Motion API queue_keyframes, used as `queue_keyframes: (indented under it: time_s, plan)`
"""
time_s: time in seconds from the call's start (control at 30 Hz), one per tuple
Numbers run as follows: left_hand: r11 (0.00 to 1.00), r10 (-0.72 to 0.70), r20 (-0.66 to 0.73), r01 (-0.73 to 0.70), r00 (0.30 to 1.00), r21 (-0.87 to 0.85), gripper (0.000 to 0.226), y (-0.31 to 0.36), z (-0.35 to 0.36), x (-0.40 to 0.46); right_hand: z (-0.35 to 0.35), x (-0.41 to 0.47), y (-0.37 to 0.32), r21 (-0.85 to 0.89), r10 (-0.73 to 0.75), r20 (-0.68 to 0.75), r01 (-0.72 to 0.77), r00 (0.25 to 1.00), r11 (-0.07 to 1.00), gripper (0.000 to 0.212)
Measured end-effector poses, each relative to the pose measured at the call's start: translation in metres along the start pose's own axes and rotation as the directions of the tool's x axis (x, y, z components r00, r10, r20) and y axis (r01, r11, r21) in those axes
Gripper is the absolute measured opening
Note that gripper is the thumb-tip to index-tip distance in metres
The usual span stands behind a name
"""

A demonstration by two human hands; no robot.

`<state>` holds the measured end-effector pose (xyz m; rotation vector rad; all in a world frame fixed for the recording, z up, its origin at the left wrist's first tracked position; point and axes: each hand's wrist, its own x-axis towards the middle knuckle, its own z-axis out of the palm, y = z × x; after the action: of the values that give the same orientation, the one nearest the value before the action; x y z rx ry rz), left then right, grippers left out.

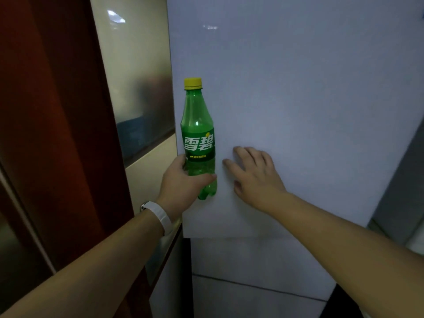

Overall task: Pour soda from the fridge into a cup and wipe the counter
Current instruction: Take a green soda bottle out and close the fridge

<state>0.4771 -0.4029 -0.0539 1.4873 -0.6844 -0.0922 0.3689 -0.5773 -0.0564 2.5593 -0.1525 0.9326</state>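
Note:
A green soda bottle [197, 134] with a yellow cap and a green label stands upright in the air before the white fridge door [298, 99]. My left hand [183, 182] grips the bottle's lower part, thumb across its front. My right hand [254, 175] lies flat with straight fingers against the fridge door, just right of the bottle. The upper door looks shut. No cup or counter is in sight.
Left of the fridge rises a dark red wooden frame [57, 134] with frosted glass panels [137, 76]. Below the upper door sit the fridge's lower doors [252, 260]. A grey surface [401, 191] shows at the right edge.

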Motion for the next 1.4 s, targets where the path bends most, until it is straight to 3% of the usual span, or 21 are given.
queue_keyframes:
  time_s: [0.3,0.57,0.93,1.23,1.4]
  plan:
    - [1.000,-0.023,-0.005,0.023,1.000,-0.006,0.050,-0.010,0.000,0.018,0.018,0.013,0.006,-0.037,0.009,0.030,-0.008,1.000,0.999,0.066]
    - [0.998,-0.061,-0.068,0.059,0.996,-0.028,0.049,-0.015,0.004,0.037,0.040,0.037,0.025,-0.061,-0.009,0.139,0.018,0.990,0.998,0.063]
    - [0.995,-0.100,-0.090,0.099,0.991,-0.022,0.050,-0.023,0.015,0.052,0.061,0.051,0.039,-0.135,-0.132,0.023,0.134,0.991,0.982,0.051]
    - [0.986,-0.138,0.022,0.139,0.990,-0.089,0.054,-0.017,0.019,0.052,0.046,0.037,0.041,0.021,-0.119,0.104,0.118,0.987,0.993,0.053]
    - [0.991,-0.108,0.119,0.117,0.987,-0.069,0.054,-0.013,0.028,0.053,0.028,0.007,0.053,0.147,0.009,0.127,-0.028,0.992,0.989,0.052]
